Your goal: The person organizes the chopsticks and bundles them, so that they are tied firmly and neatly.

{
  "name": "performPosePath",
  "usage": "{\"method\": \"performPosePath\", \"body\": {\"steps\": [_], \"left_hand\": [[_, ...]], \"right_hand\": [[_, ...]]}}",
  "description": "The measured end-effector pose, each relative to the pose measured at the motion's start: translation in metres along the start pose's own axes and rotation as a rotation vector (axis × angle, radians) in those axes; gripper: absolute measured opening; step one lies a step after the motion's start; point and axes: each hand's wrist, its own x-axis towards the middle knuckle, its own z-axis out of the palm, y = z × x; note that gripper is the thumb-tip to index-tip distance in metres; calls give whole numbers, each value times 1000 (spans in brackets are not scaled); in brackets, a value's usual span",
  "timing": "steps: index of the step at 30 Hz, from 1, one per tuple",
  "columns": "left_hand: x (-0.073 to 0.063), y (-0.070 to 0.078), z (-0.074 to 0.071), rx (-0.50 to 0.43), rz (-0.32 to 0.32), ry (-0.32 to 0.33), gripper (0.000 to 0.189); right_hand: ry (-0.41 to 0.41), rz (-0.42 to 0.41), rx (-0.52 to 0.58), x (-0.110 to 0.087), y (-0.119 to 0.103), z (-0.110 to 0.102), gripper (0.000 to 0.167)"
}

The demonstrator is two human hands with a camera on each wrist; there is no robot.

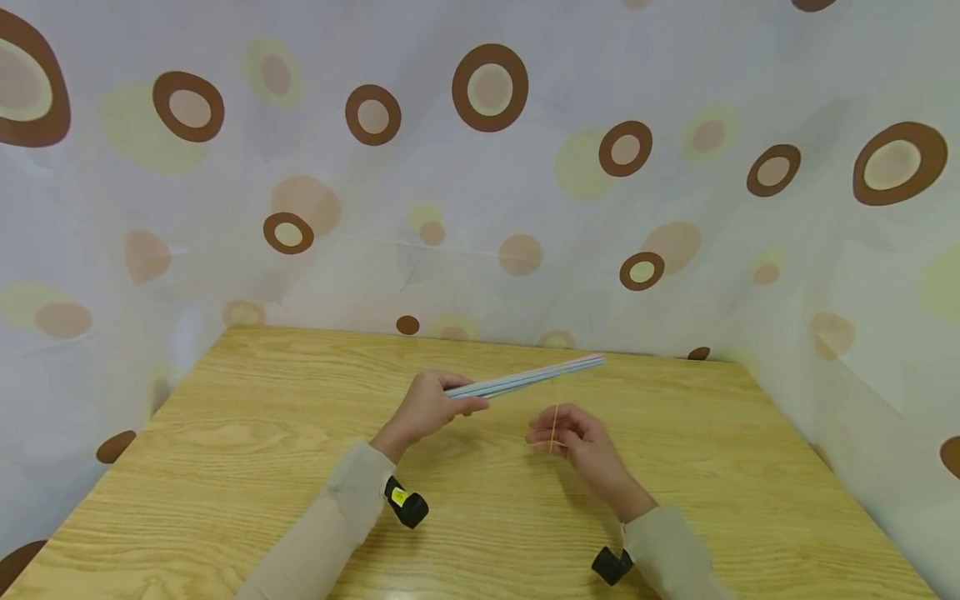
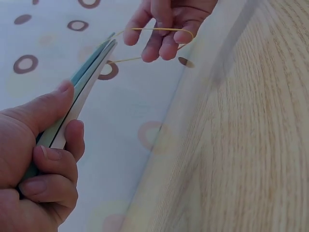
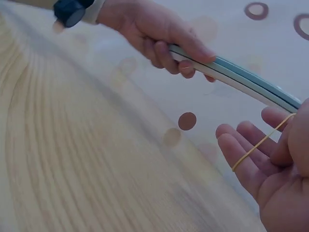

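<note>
My left hand (image 1: 431, 407) grips a bundle of slim pastel chopsticks (image 1: 525, 379) by one end, thumb on top and fingers curled beneath. They slant up to the right above the table; teal and white ones show in the left wrist view. My right hand (image 1: 588, 446) is just below their far half, palm turned up and fingers half curled. A thin yellow rubber band (image 1: 554, 429) is stretched across its fingers. In the left wrist view the band reaches the chopstick tips; whether it loops round them I cannot tell.
A wood-grain table (image 1: 247, 492) lies under both hands. Behind it and at the sides hangs a pale curtain (image 1: 480, 183) with brown rings and coloured spots. Small black cameras (image 1: 408, 507) are strapped to both wrists.
</note>
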Motion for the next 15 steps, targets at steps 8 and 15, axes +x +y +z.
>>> {"method": "performPosePath", "body": {"steps": [8,15], "left_hand": [[-1,2,4,-8,14,-4,24],[-2,5,5,-56,11,5,24]], "right_hand": [[181,-419,-741,3,-23,37,41],[175,-441,-697,4,-21,35,87]]}}
